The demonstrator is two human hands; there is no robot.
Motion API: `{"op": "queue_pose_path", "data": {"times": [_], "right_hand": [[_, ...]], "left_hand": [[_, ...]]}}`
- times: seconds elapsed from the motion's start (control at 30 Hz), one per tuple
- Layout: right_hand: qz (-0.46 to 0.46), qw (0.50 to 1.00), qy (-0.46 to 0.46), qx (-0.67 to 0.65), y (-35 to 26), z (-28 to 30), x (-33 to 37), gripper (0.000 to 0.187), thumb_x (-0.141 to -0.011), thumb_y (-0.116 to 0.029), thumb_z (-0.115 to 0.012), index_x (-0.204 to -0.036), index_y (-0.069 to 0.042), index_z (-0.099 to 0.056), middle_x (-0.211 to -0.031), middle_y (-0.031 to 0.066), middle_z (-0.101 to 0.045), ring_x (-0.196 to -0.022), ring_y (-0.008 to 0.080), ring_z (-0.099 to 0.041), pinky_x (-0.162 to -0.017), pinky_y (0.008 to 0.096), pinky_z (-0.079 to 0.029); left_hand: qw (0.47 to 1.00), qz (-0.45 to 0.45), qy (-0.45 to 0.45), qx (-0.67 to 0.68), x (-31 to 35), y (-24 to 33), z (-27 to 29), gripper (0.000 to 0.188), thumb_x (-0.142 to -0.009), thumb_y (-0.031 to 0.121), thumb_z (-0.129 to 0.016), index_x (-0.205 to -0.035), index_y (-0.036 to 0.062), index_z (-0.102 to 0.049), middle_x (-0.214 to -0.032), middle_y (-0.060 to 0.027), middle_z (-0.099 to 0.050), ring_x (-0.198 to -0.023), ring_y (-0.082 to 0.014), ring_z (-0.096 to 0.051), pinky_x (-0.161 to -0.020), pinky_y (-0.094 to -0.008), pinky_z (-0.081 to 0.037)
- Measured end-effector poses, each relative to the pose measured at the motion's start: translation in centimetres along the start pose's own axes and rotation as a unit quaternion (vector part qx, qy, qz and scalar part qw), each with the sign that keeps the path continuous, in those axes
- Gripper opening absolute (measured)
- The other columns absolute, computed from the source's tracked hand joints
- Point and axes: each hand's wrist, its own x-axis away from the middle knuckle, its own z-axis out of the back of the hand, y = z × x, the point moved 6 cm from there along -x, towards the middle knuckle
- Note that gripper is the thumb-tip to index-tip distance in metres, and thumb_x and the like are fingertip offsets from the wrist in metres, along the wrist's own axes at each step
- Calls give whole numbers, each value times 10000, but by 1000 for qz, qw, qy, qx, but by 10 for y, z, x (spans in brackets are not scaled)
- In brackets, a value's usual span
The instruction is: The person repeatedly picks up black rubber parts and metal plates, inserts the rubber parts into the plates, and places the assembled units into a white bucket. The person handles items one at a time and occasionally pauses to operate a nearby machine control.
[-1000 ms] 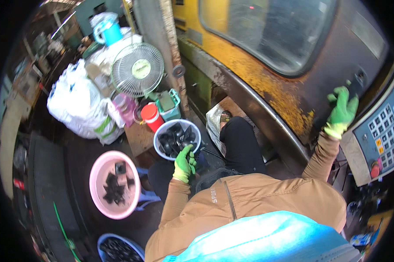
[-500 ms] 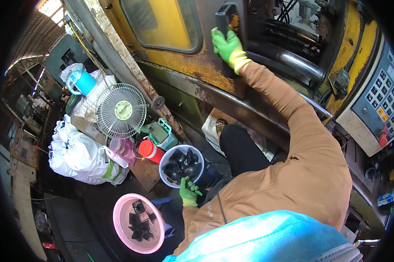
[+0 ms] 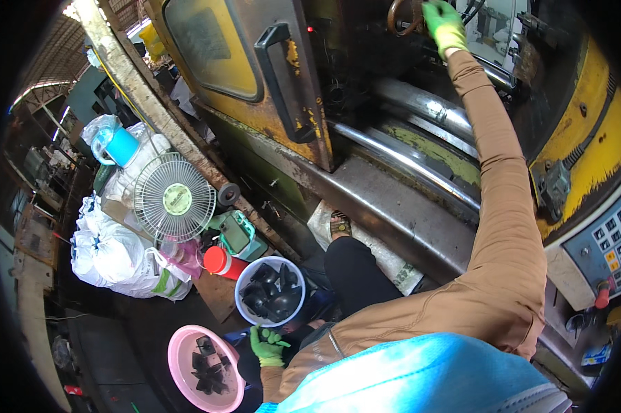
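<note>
My right hand, in a green glove, reaches into the opening of a yellow machine at the top. Its fingers are partly hidden and sit beside a brown curved ring or hose; whether they touch it I cannot tell. The machine's sliding door with its black handle stands to the left of the opening. Low down, my left hand, also green-gloved, hovers near my lap with loosely bent, parted fingers and nothing visible in them. Just above it is a pale blue bucket of dark, glossy curved pieces.
A pink basin with dark angular pieces stands lower left. Around the bucket are a red jug, a fan and white bags. Metal bars cross the machine opening; a button panel is at right.
The machine door has slid left, widening the opening. My right hand has left its handle and moved right and up into the machine. My left hand stays low beside the bucket.
</note>
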Motion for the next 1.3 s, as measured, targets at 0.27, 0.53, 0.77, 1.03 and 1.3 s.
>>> {"op": "queue_pose_path", "data": {"times": [0.27,0.53,0.77,1.03,1.3], "right_hand": [[-43,972,65,221,171,27,-95,533,-847,-468,-516,-1208,-91,-625,-1245,198,-595,-1179,371,-547,-990,439,-432],[-66,923,13,378,163,-2,-148,463,-947,-385,-393,-1191,-67,-626,-1259,212,-579,-1183,388,-543,-980,474,-442],[-96,978,170,76,178,49,-108,386,-930,-310,-475,-1091,7,-626,-1080,217,-649,-980,343,-642,-836,438,-500],[-82,882,-86,-456,99,19,-33,257,-958,-217,-549,-1130,-27,-563,-978,123,-663,-756,278,-663,-683,402,-553],[-48,895,-268,-354,-88,-40,125,204,-938,-146,-599,-1092,-14,-625,-992,73,-671,-802,156,-652,-709,344,-556]], "left_hand": [[997,-49,-36,-53,12,10,-91,251,-963,354,-524,-977,133,-641,-614,32,-504,-453,-115,-379,-447,-281,-350],[993,36,-96,-62,0,-21,-145,242,-956,333,-544,-1006,117,-639,-645,19,-521,-474,-119,-388,-482,-287,-357],[989,12,-123,-84,3,-15,-165,220,-946,285,-565,-1023,93,-639,-687,-12,-548,-511,-137,-458,-475,-294,-398],[937,-32,-219,-271,27,-14,-288,218,-907,187,-605,-1068,43,-579,-773,-21,-547,-574,-117,-506,-493,-247,-415],[868,-150,-328,-342,98,3,-402,300,-921,275,-593,-1077,28,-660,-696,8,-562,-517,-72,-448,-484,-223,-347]]}}
